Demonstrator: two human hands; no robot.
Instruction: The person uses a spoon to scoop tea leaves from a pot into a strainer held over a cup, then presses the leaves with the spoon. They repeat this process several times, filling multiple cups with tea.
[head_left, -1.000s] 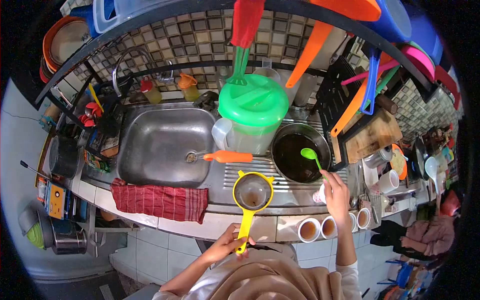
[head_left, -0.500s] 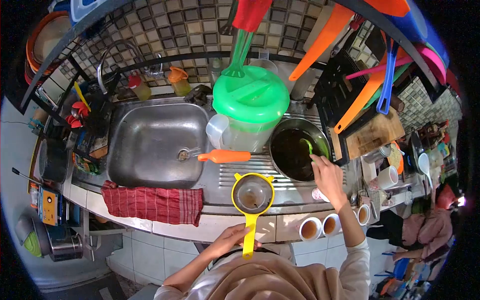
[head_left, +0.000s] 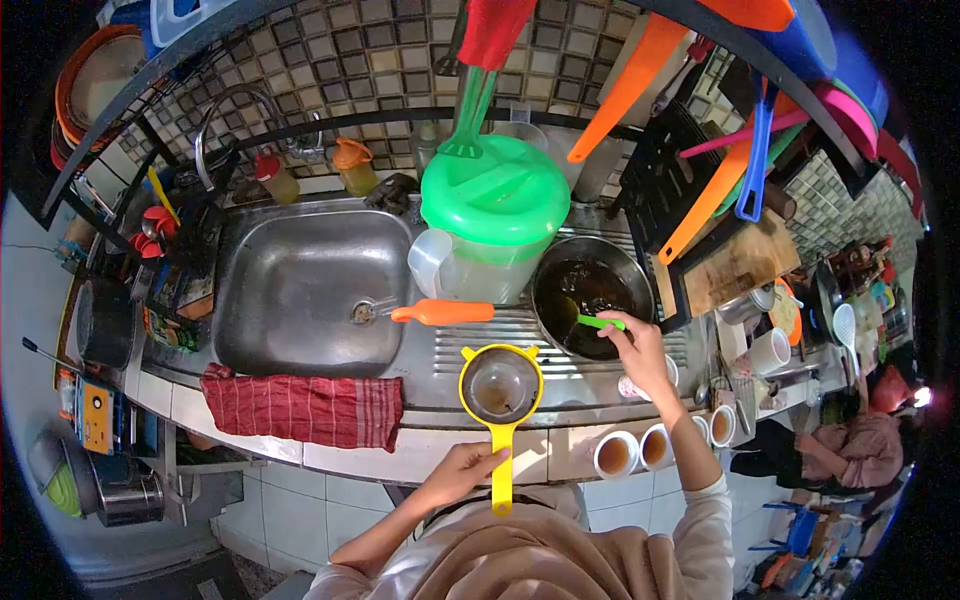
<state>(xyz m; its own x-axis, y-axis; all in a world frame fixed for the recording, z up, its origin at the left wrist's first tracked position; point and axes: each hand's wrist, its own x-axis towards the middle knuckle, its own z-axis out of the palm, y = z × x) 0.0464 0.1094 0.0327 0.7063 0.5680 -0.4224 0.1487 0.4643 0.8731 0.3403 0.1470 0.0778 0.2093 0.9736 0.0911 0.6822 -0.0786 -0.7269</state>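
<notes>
My left hand is closed on the yellow handle of a strainer, whose round mesh is level over the counter's front edge. Dark bits lie in the mesh. In my right hand is the green handle of a spoon, gripped between the fingers. The spoon's lower end is in a metal pot of dark liquid. Right of the strainer, cups of brown liquid stand along the counter edge, near my right forearm. Another cup is partly hidden behind my right wrist.
A clear jug with a green lid stands behind the pot. An orange-handled utensil reaches over the metal sink. A red cloth hangs over the front edge. Orange and blue utensils hang above. Another person is at the right.
My right hand has shifted slightly left and down, and the green spoon handle has swung from upright to nearly level. The liquid is rippled. In the background, the other person's posture has changed.
</notes>
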